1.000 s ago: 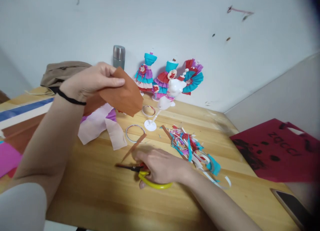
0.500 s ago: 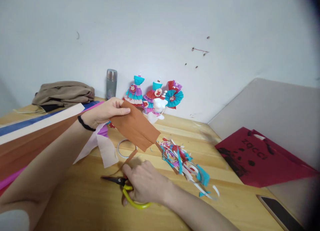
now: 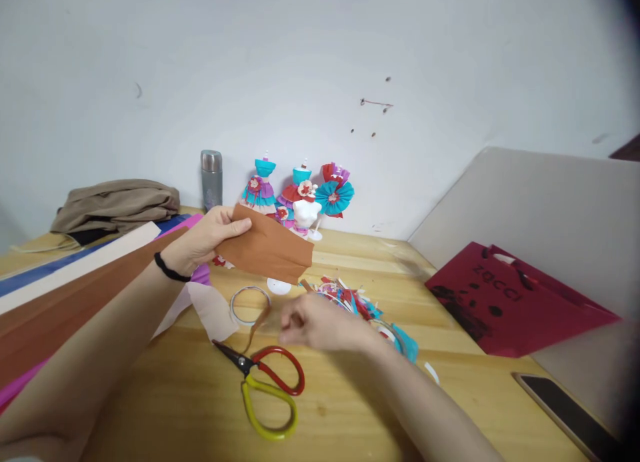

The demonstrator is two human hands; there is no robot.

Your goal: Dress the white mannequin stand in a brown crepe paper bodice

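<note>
My left hand, with a black band at the wrist, pinches a folded piece of brown crepe paper between thumb and fingers, above the table. To the right and below, my right hand hangs beside a pile of cut paper scraps. Its fingers look curled and are smeared by motion, so what they hold, if anything, does not show. Scissors with one red and one yellow handle lie on the table, blades slightly apart. A narrow brown strip curls near the blades, partly over a roll of tape.
Crepe paper sheets stretch along the left. At the back stand a flask, small dress figures and a white mannequin, near folded cloth. Rightward are a red bag and a phone.
My right hand has let go of the scissors, which now lie on the table, and has moved up and right toward the scraps. My left hand still holds the brown crepe paper.
</note>
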